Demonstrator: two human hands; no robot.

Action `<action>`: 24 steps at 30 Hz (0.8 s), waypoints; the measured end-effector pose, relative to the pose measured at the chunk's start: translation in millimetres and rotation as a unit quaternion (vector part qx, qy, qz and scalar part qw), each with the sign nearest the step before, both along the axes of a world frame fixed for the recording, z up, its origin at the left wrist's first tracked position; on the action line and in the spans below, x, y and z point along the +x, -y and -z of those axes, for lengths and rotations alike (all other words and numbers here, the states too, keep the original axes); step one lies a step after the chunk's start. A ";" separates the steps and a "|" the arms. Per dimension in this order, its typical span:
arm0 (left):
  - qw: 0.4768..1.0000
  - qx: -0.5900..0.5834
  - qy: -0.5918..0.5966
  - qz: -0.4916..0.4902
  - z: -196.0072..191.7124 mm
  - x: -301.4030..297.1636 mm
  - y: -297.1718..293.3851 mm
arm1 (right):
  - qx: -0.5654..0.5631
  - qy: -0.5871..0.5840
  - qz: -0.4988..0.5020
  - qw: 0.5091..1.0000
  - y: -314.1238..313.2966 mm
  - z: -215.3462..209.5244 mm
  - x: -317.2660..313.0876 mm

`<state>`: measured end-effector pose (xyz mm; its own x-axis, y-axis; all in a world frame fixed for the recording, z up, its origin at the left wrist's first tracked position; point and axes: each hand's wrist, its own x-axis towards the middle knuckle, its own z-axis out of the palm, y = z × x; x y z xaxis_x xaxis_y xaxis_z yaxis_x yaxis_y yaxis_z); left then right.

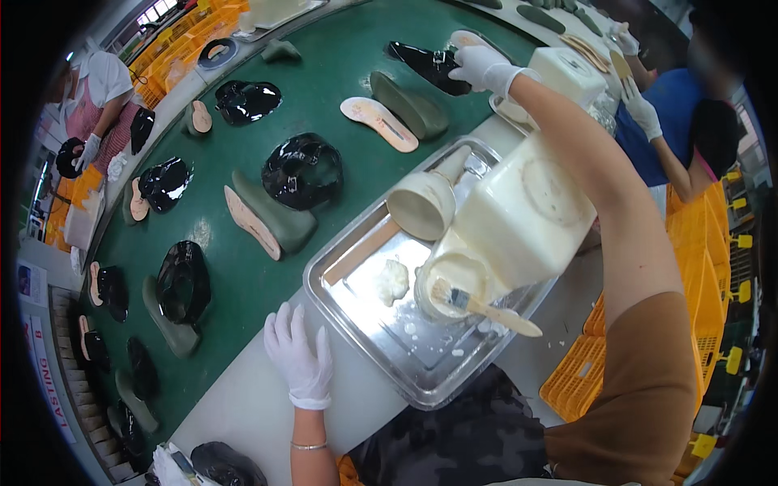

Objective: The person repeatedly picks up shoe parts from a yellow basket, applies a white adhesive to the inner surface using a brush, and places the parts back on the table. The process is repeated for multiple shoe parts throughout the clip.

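Far ahead on the green belt, my right hand (484, 70), in a white glove, pinches the edge of a glossy black shoe upper (423, 65). Beside that upper a pale insole (466, 37) partly shows. My left hand (300, 354), gloved too, rests on the white table edge (235, 397) with its fingers spread and nothing in them. Between my arms lies a metal tray (421, 381). It carries a white plastic jug (527, 211), a cream-coloured cup (421, 204) tipped on its side, and a pot (427, 293) of whitish paste with a wooden-handled brush (494, 313) across it.
Green shoe lasts (405, 105), insoles (379, 123) and black uppers (302, 172) lie in groups along the green belt (243, 312). Co-workers stand at the far left and the right, a blue shirt (660, 113) on the right one. Orange crates (575, 368) are stacked at the right.
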<state>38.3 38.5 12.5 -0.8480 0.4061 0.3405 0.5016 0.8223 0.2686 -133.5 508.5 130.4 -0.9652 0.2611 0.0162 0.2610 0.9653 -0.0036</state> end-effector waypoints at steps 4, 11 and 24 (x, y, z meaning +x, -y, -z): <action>1.000 0.003 0.007 -0.005 -2.8 0.0 -3.1 | 0.002 0.010 0.022 1.000 -13.3 23.7 -13.8; 1.000 0.013 0.004 -0.007 -3.5 0.7 -2.6 | -0.120 0.010 -0.012 0.993 -21.4 27.6 -9.4; 0.998 0.029 -0.049 0.010 13.6 2.2 10.9 | -0.400 -0.328 -0.119 0.847 107.6 -41.0 248.8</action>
